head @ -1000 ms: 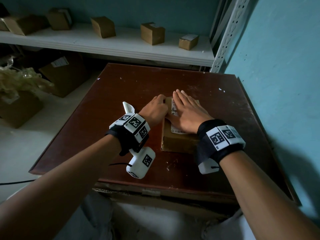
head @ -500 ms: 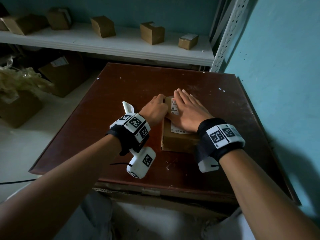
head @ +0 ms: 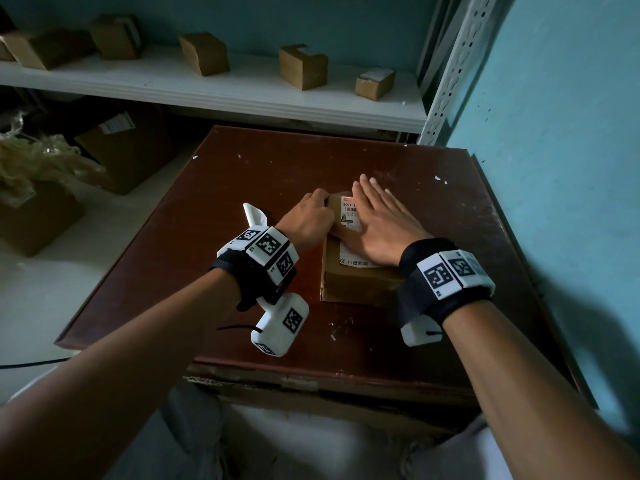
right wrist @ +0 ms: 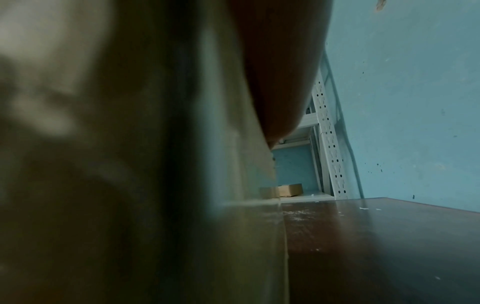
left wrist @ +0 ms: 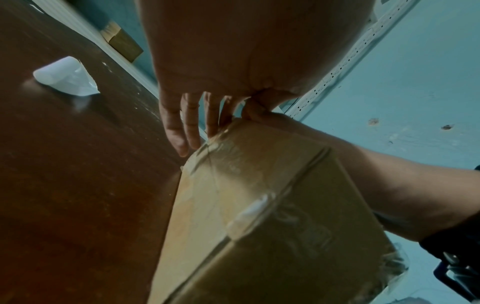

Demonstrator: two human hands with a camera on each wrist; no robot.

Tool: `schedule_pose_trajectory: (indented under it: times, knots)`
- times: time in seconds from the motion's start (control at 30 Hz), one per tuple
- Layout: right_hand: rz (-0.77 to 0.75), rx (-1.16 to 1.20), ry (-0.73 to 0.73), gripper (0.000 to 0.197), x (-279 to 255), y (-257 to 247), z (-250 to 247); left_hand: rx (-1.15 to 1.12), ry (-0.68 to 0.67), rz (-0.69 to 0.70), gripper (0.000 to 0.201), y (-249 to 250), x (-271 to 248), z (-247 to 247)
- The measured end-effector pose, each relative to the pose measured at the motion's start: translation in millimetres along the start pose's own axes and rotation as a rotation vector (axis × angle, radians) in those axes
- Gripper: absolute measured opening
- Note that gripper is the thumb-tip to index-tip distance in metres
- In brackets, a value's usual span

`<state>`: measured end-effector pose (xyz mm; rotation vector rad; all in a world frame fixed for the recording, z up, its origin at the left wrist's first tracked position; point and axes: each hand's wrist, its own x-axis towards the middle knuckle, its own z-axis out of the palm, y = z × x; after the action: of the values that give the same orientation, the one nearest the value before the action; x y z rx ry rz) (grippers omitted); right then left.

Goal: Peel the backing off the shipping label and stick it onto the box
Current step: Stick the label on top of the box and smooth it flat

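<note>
A brown cardboard box lies on the dark red table. The white shipping label lies on the box's top. My right hand lies flat on the label, fingers straight and together, and covers its middle. My left hand holds the box's far left corner. In the left wrist view its fingers run down the box's side with the thumb on the top edge. The peeled white backing lies curled on the table left of my left wrist, and the backing also shows in the left wrist view.
A white shelf behind the table carries several small cardboard boxes. A blue wall runs close along the table's right side. Larger boxes and crumpled plastic stand on the floor to the left.
My right hand has slid a little farther away along the label, still flat on it. The left hand and the box have stayed put.
</note>
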<state>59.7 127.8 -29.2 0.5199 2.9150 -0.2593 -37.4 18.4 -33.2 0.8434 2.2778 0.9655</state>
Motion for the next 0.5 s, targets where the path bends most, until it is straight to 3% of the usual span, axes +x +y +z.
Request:
schedule_pose_trajectory:
  times: [0.5]
  knots:
    - [0.029,0.030,-0.006,0.098,-10.4,9.8,-0.7,-0.058,-0.005,-0.027,0.043,-1.2,0.4,1.1]
